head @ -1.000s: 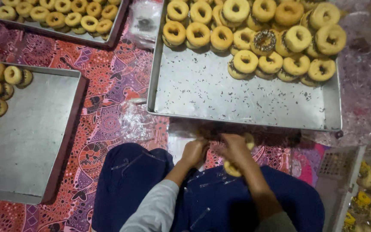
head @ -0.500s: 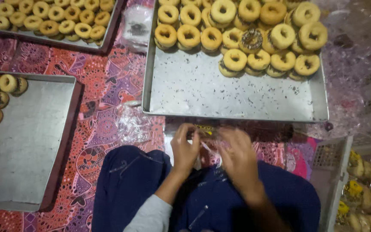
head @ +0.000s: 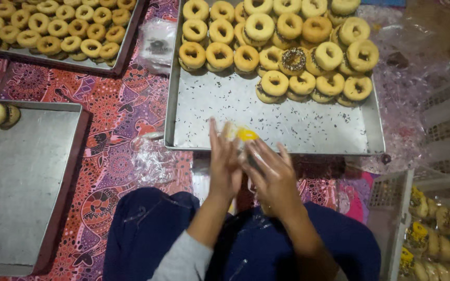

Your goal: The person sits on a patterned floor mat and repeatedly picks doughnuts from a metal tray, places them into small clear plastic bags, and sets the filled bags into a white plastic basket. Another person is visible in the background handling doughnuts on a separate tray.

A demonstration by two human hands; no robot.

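Both hands (head: 253, 169) pinch a blurred, half-hidden yellow-labelled wrapper (head: 246, 136).

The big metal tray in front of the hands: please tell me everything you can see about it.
The big metal tray is rectangular, grey and dull, with a low raised rim. It lies flat on the patterned red cloth. Ring doughnuts crowd its far half, some stacked; one has dark sprinkles. The near half is bare except for scattered dark crumbs. The left hand and right hand are raised over its near rim; whether they touch it is unclear.
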